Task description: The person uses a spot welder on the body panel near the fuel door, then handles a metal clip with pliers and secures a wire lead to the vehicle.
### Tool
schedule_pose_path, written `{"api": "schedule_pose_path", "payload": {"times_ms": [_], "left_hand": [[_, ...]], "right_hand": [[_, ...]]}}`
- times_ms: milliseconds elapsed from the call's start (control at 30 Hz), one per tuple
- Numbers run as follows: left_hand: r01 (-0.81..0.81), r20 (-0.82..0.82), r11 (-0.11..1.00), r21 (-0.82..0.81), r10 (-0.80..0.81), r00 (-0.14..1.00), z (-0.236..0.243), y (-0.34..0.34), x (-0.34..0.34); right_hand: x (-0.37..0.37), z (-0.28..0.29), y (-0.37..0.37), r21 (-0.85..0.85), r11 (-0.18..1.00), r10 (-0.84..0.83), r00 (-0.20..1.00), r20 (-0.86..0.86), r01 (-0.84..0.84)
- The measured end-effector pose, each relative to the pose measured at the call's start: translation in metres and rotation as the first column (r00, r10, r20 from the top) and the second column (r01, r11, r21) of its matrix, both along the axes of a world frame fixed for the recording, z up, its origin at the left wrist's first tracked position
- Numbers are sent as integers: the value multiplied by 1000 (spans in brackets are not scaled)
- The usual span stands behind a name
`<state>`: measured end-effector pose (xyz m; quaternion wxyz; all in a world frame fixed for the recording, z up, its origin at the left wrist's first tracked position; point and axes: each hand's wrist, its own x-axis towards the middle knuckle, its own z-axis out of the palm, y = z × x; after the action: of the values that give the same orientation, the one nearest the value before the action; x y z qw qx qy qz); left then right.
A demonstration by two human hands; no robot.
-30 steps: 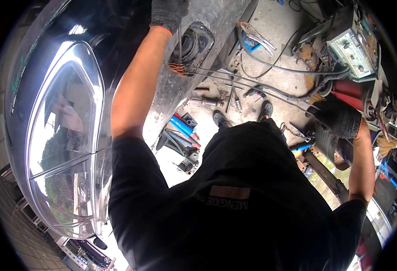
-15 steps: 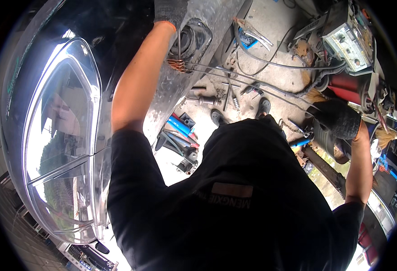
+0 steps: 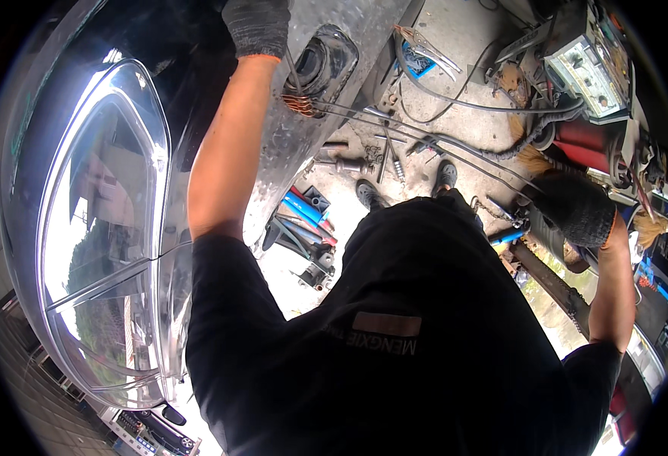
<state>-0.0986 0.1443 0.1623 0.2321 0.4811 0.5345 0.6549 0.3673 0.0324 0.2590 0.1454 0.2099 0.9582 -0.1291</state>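
My left hand, in a black knit glove with an orange cuff, lies against the dark car body; its fingers are cut off or hidden at the top edge. Close by, a row of copper-coloured coils or teeth sits on the scuffed panel below a dark oval opening. A thin metal rod rises from it towards my left hand. Long dark cables stretch from there to the right, where my gloved right hand is closed around their end. The fingers there are dark and partly hidden.
Hand tools, a blue tray and blue-red tubes lie on the concrete floor. At the right stand a box-shaped machine and a red cylinder. The car's side windows run down the left.
My left hand has shifted left and slightly up, away from the rod and the oval opening. My right hand has moved a little right and down, still at the cables.
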Motion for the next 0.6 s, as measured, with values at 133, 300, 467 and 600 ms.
{"api": "schedule_pose_path", "payload": {"times_ms": [133, 300, 467, 600], "left_hand": [[76, 51, 987, 139, -83, 995, -13, 18, -4], [16, 461, 993, 114, -67, 885, -11, 15, -12], [-58, 105, 998, 21, 56, 993, -13, 17, -11], [-99, -196, 990, 104, 118, 974, -17, 19, -14]], "right_hand": [[12, 5, -3, 93, 991, 91, 996, 13, -91], [4, 17, 3, 109, 985, 132, 991, 1, -132], [-9, 40, -5, 161, 967, 179, 977, 114, -196], [-15, 41, -10, 182, 961, 191, 975, 114, -210]]}}
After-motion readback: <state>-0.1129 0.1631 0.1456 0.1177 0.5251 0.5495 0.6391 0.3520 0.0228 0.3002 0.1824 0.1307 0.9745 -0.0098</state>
